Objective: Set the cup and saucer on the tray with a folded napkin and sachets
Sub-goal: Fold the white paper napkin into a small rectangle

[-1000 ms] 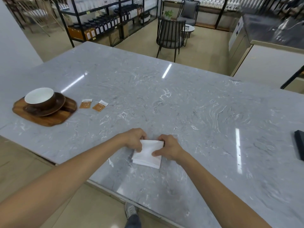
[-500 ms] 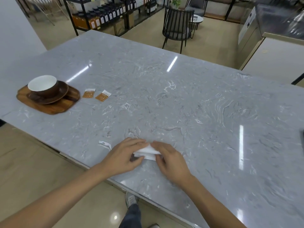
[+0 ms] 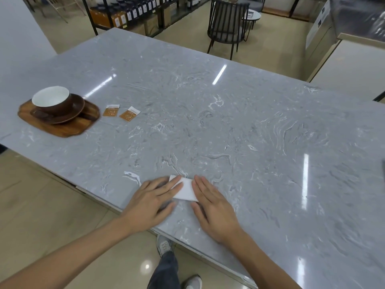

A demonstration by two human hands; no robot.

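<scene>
The head view looks down on a grey marbled bench [image 3: 208, 122] that fills most of the frame. Low in the middle of the picture, close to the near edge of the bench, lies a white folded napkin [image 3: 185, 189]. The left hand [image 3: 152, 202] lies flat, palm down, its fingers [image 3: 168, 187] spread over the left part of the napkin. The right hand [image 3: 214, 207] lies flat too, just to the right of the napkin, with its fingertips at the napkin's right edge. Both hands are open with the fingers stretched out; neither grips anything.

At the left of the frame, near the bench's left end, sits a wooden tray [image 3: 62, 127]. On it rests a dark brown saucer [image 3: 73, 113], and on the saucer stands a brown cup [image 3: 52, 100] that is white inside. Just to the right of the tray, on the bare bench, lie two small orange sachets [image 3: 129, 114] side by side, close together but apart. The tray and sachets are well apart from the napkin and the hands.

At the top of the frame, beyond the bench, stand a black chair [image 3: 227, 24] and dark shelves [image 3: 133, 13] with boxes and bottles. At the bottom, below the bench edge, a trouser leg and grey shoes [image 3: 164, 246] show on the tiled floor [image 3: 52, 215]
</scene>
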